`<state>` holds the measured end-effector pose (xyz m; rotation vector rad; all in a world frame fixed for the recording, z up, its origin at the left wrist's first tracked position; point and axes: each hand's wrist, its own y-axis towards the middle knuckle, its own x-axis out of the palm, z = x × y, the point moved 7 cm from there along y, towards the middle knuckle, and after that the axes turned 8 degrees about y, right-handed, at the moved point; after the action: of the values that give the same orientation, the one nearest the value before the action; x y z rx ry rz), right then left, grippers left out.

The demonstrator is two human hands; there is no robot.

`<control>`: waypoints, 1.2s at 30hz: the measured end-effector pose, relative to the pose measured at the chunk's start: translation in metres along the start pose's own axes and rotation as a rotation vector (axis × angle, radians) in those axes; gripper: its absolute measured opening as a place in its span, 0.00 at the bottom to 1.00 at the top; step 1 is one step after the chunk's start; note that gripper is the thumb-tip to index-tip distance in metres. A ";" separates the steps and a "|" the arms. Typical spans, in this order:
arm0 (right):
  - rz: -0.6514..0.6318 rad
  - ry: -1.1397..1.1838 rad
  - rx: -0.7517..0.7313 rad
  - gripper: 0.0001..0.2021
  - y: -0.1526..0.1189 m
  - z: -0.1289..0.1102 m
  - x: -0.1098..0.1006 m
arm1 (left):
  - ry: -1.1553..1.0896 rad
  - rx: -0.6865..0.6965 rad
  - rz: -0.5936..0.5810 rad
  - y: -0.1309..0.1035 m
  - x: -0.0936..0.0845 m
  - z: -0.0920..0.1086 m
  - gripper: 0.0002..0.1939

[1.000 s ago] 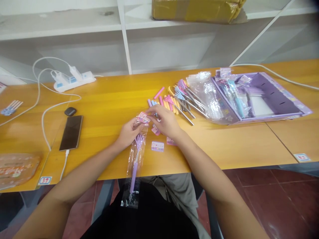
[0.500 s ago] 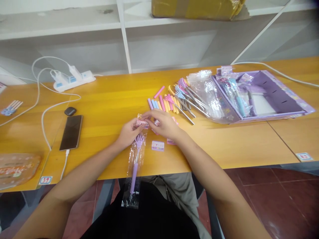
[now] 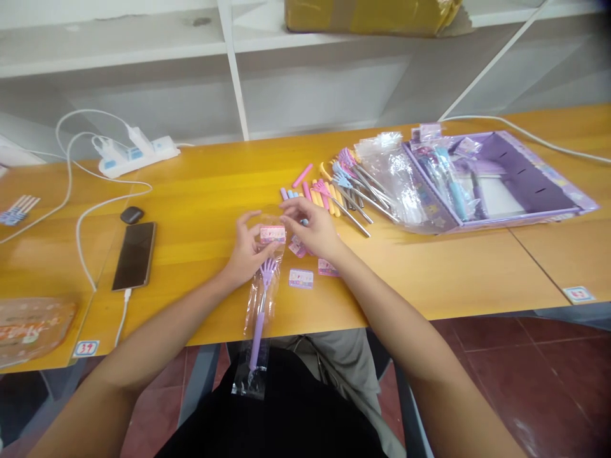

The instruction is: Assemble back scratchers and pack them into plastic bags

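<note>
Between my two hands, at the top end of a clear bag [image 3: 268, 310], sits a small pink card [image 3: 272, 234]. My left hand [image 3: 245, 251] has its thumb clamped on the card and the bag's top, the index finger lifted a little apart. My right hand [image 3: 312, 229] has its fingertips at the card's right side, bent close together; I cannot tell whether they pinch the film. Below my left fingers, inside the bag, the purple back scratcher [image 3: 258, 331] hangs past the table edge, its little claw uppermost. Just beside it, under my right palm, lies a loose card [image 3: 300, 278] on the table [image 3: 205, 191]. Beyond my right fingers are coloured tubes [image 3: 329, 200] and metal rods [image 3: 356, 220], then empty bags [image 3: 394, 181] against a purple box [image 3: 539, 181]. Well left of my left hand lies a phone [image 3: 134, 256].
</note>
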<state>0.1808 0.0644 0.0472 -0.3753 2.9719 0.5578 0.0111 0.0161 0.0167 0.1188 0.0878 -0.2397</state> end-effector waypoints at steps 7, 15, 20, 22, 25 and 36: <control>0.077 0.023 -0.014 0.09 0.001 -0.001 -0.004 | 0.067 -0.035 -0.097 0.001 0.003 -0.010 0.26; 0.110 -0.025 -0.036 0.08 0.002 -0.005 -0.010 | 0.143 -0.044 -0.086 -0.001 0.002 -0.006 0.28; 0.095 -0.050 -0.036 0.08 0.001 -0.007 -0.008 | 0.155 -0.052 -0.084 0.000 0.002 -0.004 0.26; 0.099 -0.067 -0.040 0.08 0.001 -0.008 -0.008 | 0.154 -0.060 -0.090 0.000 0.003 -0.003 0.25; 0.106 -0.099 -0.043 0.08 0.000 -0.008 -0.009 | 0.140 -0.060 -0.087 -0.001 0.004 -0.001 0.27; 0.072 -0.097 -0.102 0.09 -0.001 -0.014 -0.006 | -0.024 -0.124 -0.041 0.008 -0.002 -0.014 0.33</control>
<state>0.1863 0.0592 0.0609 -0.2423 2.8809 0.7157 0.0095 0.0258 0.0037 -0.0094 0.0811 -0.2759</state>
